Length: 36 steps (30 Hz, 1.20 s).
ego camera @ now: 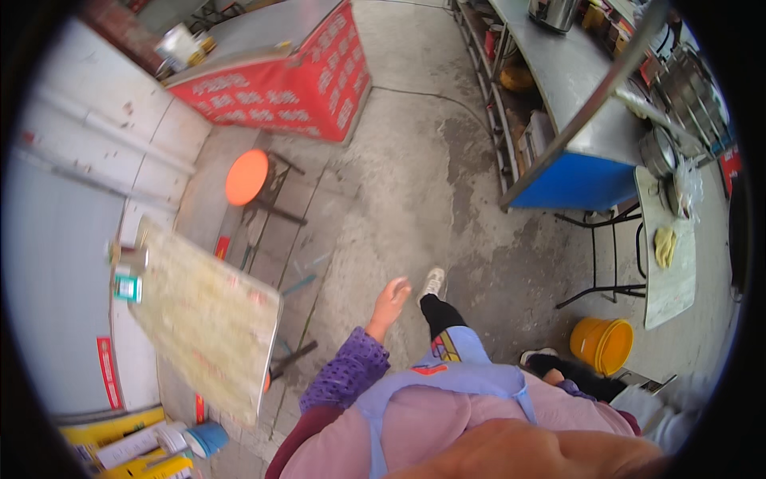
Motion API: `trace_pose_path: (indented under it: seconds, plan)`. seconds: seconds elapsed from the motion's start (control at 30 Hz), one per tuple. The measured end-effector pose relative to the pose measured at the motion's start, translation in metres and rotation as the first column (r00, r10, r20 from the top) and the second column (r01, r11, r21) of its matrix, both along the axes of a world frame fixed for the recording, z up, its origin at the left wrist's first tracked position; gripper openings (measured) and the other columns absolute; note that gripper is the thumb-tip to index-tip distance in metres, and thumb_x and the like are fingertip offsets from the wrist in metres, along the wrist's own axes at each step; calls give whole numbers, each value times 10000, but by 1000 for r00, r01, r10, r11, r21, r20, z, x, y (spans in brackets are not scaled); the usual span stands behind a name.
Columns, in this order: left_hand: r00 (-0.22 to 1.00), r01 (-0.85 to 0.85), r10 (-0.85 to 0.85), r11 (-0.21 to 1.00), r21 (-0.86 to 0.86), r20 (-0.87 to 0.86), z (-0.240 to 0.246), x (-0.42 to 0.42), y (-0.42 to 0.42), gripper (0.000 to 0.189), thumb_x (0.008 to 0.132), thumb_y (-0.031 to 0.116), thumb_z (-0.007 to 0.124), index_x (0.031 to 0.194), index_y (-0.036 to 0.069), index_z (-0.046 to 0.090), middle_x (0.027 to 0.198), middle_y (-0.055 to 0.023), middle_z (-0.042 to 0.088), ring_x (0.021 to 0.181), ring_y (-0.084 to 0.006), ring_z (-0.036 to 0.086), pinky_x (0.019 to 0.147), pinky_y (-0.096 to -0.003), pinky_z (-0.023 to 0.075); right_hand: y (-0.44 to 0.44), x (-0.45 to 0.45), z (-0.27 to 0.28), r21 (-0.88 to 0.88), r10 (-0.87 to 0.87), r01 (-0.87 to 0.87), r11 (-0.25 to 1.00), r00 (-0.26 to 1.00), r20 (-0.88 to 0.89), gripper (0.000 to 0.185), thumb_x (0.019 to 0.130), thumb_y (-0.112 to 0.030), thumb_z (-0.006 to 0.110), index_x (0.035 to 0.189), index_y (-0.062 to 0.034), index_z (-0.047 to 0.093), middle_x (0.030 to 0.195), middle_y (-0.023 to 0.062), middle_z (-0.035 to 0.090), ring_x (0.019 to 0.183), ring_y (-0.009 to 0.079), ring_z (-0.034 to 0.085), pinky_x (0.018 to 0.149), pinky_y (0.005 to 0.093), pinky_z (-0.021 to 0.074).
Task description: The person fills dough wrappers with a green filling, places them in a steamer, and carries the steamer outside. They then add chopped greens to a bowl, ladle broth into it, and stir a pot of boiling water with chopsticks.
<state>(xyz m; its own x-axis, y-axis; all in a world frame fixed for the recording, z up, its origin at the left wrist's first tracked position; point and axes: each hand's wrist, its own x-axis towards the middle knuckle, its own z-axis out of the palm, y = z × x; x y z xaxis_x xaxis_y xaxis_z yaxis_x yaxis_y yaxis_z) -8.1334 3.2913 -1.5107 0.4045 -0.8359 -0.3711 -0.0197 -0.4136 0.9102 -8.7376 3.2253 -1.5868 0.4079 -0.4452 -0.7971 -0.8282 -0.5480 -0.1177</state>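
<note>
My left hand (390, 302) hangs over the concrete floor (395, 209) with its fingers loosely bent, and nothing shows in it. A purple patterned sleeve cover (347, 371) reaches its wrist. Only a small part of my right hand (553, 377) appears low beside my body; its fingers are hidden. I am wearing a light blue apron (455, 377), and one shoe (433, 281) is placed ahead on the floor. Left of my left hand stands a worn folding table (209, 323) with a small green-and-white box (127, 288) at its far-left edge.
Ahead on the left are an orange round stool (247, 177) and a counter with a red printed banner (335, 78). To the right stand a steel worktable (550, 78), a narrow table (670, 287) bearing a yellowish cloth or glove (665, 246), and a yellow bucket (601, 345).
</note>
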Motion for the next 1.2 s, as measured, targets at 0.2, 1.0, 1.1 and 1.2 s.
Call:
trace_pose_path:
  seconds: [0.2, 1.0, 1.1, 1.2]
  plan:
    - [973, 227, -224, 972, 53, -64, 120, 106, -196, 347, 908, 184, 613, 1200, 4, 560, 1094, -116, 656, 1002, -174, 618, 867, -314, 486, -373, 399, 76, -141, -144, 341, 929, 687, 712, 270, 864, -188, 560, 1054, -11, 634, 1016, 206, 627, 984, 380, 579, 839, 428, 466]
    - [754, -657, 650, 750, 79, 96, 139, 639, -990, 350, 921, 260, 601, 1057, -62, 593, 942, -144, 669, 887, -184, 640, 794, -331, 508, -1404, 1024, 211, -212, 140, 201, 956, 321, 937, 152, 873, -80, 591, 999, -6, 634, 884, 170, 635, 818, 339, 614, 730, 348, 494]
    - [724, -690, 681, 721, 73, 111, 140, 746, -1113, 354, 936, 297, 568, 1010, -49, 595, 856, -124, 666, 827, -179, 634, 757, -320, 503, -1505, 1080, 196, -67, -184, 474, 878, 462, 867, 189, 872, -141, 578, 964, -1, 664, 891, 187, 656, 806, 356, 634, 726, 376, 502]
    - [874, -485, 487, 871, -77, 1, 157, 831, -1323, 360, 966, 334, 521, 1058, -9, 583, 918, -81, 645, 895, -173, 605, 826, -301, 476, -1571, 1045, 171, -192, -343, 540, 819, 730, 591, 277, 844, -250, 577, 857, 1, 692, 808, 201, 659, 801, 373, 642, 722, 431, 501]
